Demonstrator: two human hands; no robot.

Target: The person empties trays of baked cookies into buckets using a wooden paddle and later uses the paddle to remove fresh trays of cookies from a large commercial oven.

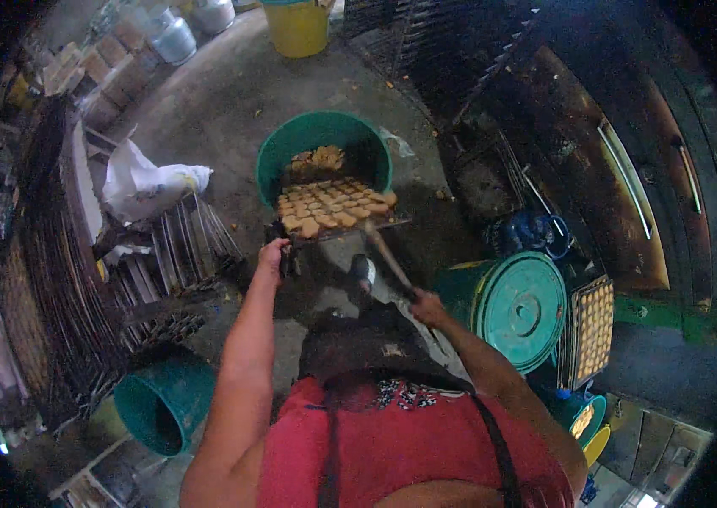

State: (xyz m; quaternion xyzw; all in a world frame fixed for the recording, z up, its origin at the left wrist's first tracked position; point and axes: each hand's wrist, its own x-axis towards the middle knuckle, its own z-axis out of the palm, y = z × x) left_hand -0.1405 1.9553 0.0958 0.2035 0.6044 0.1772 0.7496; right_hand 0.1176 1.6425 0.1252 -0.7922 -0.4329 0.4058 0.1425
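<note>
Yellow bucket (pixel 299 35) cut off above; green bin (pixel 290 137) partly hidden behind biscuits (pixel 333 206)

- One central tub (pixel 324 127)!
- Left hand (pixel 271 256), right hand (pixel 429 308): that's two, nearside of the tub!
- One stick (pixel 392 264), there too!
- Two laden trays (pixel 390 224), at its mouth and rightward!
- One lidded drum (pixel 523 311), right of the tub!
- Two metal canisters (pixel 174 41), beyond and left!

The biscuits (pixel 333 206) are golden brown, the bin (pixel 271 161) green, the shirt (pixel 434 432) red with black-and-white patterning.
</note>
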